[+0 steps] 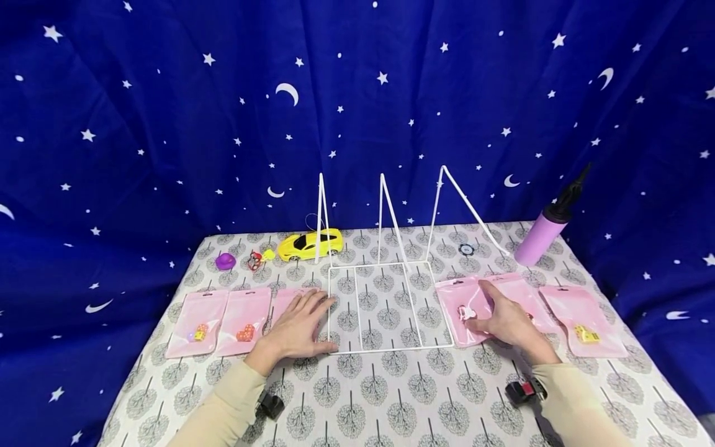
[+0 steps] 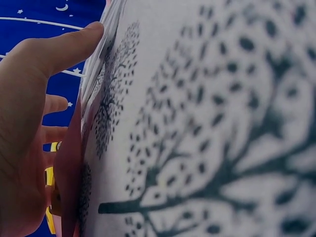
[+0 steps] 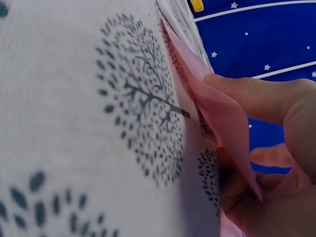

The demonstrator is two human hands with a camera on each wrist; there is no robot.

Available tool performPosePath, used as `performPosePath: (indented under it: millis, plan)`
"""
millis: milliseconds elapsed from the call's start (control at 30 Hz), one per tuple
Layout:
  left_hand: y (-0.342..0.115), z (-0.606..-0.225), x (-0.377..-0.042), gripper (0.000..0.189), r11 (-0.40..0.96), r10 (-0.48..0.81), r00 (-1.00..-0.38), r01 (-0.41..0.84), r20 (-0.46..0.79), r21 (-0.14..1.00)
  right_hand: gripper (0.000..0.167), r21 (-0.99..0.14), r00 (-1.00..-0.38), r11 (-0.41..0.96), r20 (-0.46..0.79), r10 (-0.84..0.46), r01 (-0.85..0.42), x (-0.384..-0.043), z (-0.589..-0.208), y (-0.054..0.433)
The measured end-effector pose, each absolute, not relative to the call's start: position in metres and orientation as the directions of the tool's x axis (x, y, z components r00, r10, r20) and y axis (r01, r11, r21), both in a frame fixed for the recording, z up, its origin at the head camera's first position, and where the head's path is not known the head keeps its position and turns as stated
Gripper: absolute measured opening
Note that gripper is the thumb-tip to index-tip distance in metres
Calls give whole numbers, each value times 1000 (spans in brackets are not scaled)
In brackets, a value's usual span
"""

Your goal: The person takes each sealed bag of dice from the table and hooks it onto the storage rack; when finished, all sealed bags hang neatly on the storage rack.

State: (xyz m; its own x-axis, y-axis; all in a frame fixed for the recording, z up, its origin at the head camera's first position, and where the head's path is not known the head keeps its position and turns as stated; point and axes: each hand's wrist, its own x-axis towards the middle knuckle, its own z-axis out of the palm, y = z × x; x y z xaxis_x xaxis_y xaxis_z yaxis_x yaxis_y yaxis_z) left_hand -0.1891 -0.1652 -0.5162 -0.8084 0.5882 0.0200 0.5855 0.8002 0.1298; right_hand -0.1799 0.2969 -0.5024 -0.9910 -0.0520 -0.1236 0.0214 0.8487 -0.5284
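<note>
My right hand [image 1: 505, 316] holds a pink zip pouch [image 1: 454, 292] just right of the white wire rack [image 1: 391, 350]. In the right wrist view the thumb lies on the pouch's upper face, with fingers curled beneath its lifted edge [image 3: 227, 118]. A small pale figure shows on this pouch's clear front. Spread out, my left hand [image 1: 298, 326] covers most of another pink pouch [image 1: 282, 303] at the rack's left side. Its thumb reaches the rack's near left corner, and the fingers are extended.
Two pink pouches [image 1: 242, 310] with small toys lie at left, two more [image 1: 583, 316] at right. Behind are a purple balloon-like object [image 1: 225, 261], red and yellow trinkets [image 1: 260, 257], a yellow toy car [image 1: 310, 244], a round disc [image 1: 466, 249] and a purple hand pump [image 1: 540, 239].
</note>
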Motion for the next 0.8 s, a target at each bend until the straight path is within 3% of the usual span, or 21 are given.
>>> performPosePath:
  millis: [167, 367, 633, 800]
  plan:
    - [-165, -516, -189, 104, 802, 585, -811, 580, 8, 142, 120, -542, -990, 839, -141, -31, 51, -178, -501, 299]
    - [-165, -515, -188, 103, 799, 589, -808, 584, 12, 146, 106, -593, -994, 805, -101, -44, 24, -176, -499, 302]
    - [-163, -515, -190, 102, 806, 583, -812, 577, -12, 130, 90, -648, -998, 760, 27, -51, -56, -171, -501, 307]
    - [-162, -514, -190, 101, 814, 576, -817, 570, -25, 115, 88, -691, -995, 717, 94, -38, -93, -167, -505, 312]
